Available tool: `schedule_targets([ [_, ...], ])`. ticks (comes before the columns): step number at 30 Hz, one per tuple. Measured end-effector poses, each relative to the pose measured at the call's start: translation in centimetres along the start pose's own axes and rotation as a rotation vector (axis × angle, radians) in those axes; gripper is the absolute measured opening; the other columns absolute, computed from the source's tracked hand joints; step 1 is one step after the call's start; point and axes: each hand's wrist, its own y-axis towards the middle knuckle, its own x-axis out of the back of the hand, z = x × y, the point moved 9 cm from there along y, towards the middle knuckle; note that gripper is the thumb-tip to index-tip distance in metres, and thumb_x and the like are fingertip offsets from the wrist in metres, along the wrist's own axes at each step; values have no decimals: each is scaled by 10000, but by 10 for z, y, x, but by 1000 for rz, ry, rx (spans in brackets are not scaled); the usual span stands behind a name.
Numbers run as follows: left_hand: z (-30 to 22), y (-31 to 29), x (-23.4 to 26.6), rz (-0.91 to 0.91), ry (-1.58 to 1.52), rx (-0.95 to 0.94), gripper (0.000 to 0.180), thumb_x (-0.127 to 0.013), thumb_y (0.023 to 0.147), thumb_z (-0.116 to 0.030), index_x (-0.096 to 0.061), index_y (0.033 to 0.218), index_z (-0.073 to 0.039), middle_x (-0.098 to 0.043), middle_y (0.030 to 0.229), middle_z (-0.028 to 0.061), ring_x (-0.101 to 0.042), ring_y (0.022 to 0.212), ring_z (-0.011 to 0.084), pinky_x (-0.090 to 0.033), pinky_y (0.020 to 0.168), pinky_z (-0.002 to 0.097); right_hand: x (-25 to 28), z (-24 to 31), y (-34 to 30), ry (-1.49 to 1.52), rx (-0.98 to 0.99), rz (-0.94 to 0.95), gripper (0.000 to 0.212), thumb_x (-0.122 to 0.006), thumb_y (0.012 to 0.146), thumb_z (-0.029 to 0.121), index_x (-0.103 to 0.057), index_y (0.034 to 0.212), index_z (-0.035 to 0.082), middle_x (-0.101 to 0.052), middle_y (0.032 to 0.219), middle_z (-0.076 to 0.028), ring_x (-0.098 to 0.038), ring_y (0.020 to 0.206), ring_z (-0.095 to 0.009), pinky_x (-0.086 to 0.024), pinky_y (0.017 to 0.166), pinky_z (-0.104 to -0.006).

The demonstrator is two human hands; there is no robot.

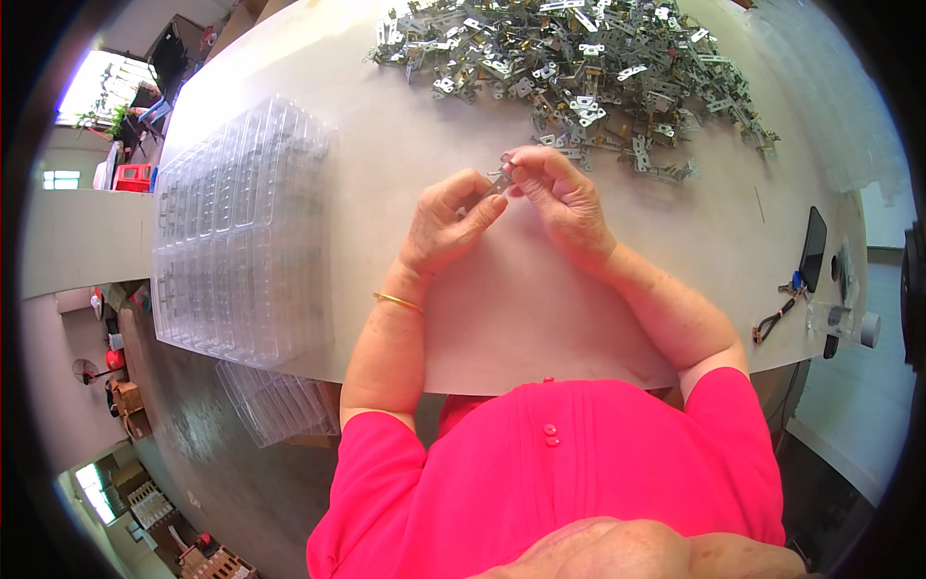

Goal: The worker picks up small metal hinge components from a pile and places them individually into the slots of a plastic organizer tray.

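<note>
Both hands meet over the middle of the table, just on the near side of a large pile of metal parts [588,68]. Between my fingers is a small silvery metal bracket [499,181], partly covered by the fingertips. My left hand [449,220] pinches its lower left end between thumb and fingers. At the bracket's upper right end, my right hand [564,201] is closed with thumb and index finger on it. The pile holds many similar flat, holed metal pieces, some with brassy bits.
Clear plastic compartment trays [241,232] are stacked at the table's left, with more trays [275,400] lower down beside the table. On the right lie a dark phone [813,249], keys on a strap [776,314] and a clear bottle [839,323]. Clear plastic sheeting [820,87] lies at far right.
</note>
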Motion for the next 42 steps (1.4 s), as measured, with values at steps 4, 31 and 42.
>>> schedule_targets([
  [4, -2, 0, -5, -2, -31, 13, 116, -690, 932, -113, -613, 895, -34, -522, 774, -68, -416, 689, 14, -342, 590, 196, -1, -3, 1, 4, -107, 25, 82, -573, 1007, 70, -615, 1064, 30, -649, 902, -15, -629, 788, -89, -539, 729, -239],
  [31, 17, 5, 7, -146, -126, -54, 322, -703, 908, -28, -596, 1211, -8, -652, 951, 8, -617, 854, 74, -525, 777, 232, -6, 28, -1, -542, 178, 7, 56, -676, 921, 60, -638, 954, 35, -621, 752, -85, -557, 609, -143, -470, 573, -290],
  [42, 6, 1, 18, -286, 55, -36, 241, -675, 906, -24, -652, 1146, -25, -642, 922, 7, -603, 858, 82, -512, 792, 249, -5, 22, -2, -505, 42, 34, 63, -661, 935, 72, -624, 971, 35, -624, 748, -106, -576, 611, -169, -473, 576, -311],
])
